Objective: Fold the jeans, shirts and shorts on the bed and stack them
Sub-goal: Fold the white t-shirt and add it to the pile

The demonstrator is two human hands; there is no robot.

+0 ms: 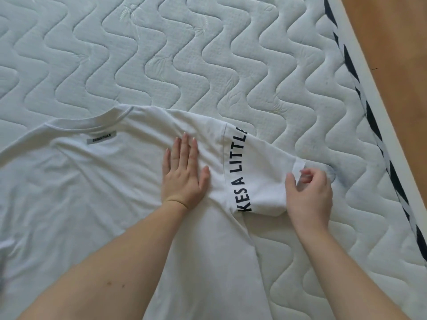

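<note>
On the bed, a white shirt (92, 192) is spread out flat over a bare quilted mattress (208, 54), neck end pointing away from the camera. You can see the collar (111, 116) and a small grey label (101, 138) just under it, with tiny dark text I can't really read. The shirt takes up the lower left of the view and runs off the left and bottom edges, so no idea how the rest of it lies.

Left hand (183, 172) is lying flat on the shirt near the shoulder, fingers straight and together, palm down, pressing the fabric. Not gripping anything, just holding it down.

Right hand (309, 195) is over at the sleeve (261, 172), which sticks out to the right. Thumb and fingers are curled in and pinching the sleeve's edge, where the hem is turned up a bit. The sleeve has black block lettering (240, 169) running along it near the shoulder seam; the bit that shows reads "KES A LITTL", the rest is cut off by folds.

Off to the right, the mattress edge has a dark and white striped trim (374, 125), then a white bed frame (379, 107), and beyond that wooden floor (392, 31).
</note>
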